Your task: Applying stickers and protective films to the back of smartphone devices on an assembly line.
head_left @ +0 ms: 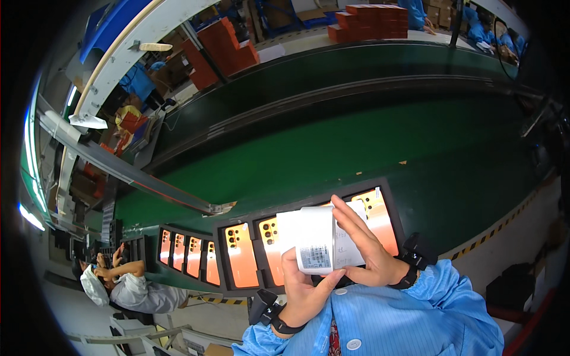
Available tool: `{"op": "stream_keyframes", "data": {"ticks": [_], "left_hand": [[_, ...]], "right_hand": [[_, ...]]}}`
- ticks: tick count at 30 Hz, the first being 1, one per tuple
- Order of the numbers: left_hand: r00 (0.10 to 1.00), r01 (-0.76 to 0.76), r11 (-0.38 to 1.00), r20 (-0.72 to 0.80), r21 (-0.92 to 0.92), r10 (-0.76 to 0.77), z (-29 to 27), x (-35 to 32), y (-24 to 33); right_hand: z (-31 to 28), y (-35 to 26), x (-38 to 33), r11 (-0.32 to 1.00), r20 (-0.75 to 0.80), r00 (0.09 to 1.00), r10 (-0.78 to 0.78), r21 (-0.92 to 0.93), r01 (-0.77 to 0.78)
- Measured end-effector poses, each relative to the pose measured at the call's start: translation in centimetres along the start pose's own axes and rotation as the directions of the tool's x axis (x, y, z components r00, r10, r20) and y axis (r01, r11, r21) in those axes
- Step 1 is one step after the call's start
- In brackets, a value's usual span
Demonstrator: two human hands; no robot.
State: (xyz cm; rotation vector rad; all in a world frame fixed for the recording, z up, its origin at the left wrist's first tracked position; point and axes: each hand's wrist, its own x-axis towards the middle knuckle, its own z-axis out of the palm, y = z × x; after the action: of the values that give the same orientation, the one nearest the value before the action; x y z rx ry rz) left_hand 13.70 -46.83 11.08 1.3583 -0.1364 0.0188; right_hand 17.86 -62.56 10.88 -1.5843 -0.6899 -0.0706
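Observation:
A curled wad of white label sheets [317, 240], with a printed label on its near face and faint handwriting beside it, is held up between both hands. My left hand [304, 296] grips its lower left corner, thumb in front and fingers partly behind. My right hand [373, 255] closes on its right side, fingers long against the paper, thumb at the bottom edge near the left thumb. Beneath lies a black tray [392, 199] of orange phones, backs up. One phone [240, 255] shows at the left; others are partly hidden by paper and hands.
A second black tray with smaller-looking orange phones [193, 252] sits to the left. Both rest along a green conveyor belt [297, 148]. A metal post [136, 169] slants over the belt. Another person [130, 285] works at far left. Orange boxes [371, 24] are stacked beyond.

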Motion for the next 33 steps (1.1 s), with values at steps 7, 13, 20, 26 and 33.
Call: {"op": "stream_keyframes", "data": {"ticks": [7,13,20,26,33], "left_hand": [[0.996,-0.058,0.996,-0.059,0.07,0.062,0.0,0.0,-0.3],[0.993,-0.088,0.98,-0.065,0.176,0.101,-0.6,-0.8,-1.4],[0.999,0.028,0.989,0.038,0.144,-0.034,-1.5,-2.4,-1.0],[0.99,-0.131,0.775,0.127,0.618,0.066,-7.7,-5.3,3.2],[0.959,-0.182,0.612,0.276,0.769,-0.062,-7.4,-3.7,4.4]], "right_hand": [[0.2,0.3,-0.2,0.999,0.045,0.998,-0.042,-0.025,0.043],[1.3,-0.1,-0.8,0.995,0.034,0.999,0.003,0.099,-0.006],[2.5,-1.2,-1.5,0.929,0.082,0.966,0.245,0.265,-0.258],[2.2,-1.1,-2.8,0.915,0.322,0.907,0.27,0.207,-0.346],[2.9,0.4,-3.5,0.936,0.463,0.862,0.206,0.165,-0.312]]}}
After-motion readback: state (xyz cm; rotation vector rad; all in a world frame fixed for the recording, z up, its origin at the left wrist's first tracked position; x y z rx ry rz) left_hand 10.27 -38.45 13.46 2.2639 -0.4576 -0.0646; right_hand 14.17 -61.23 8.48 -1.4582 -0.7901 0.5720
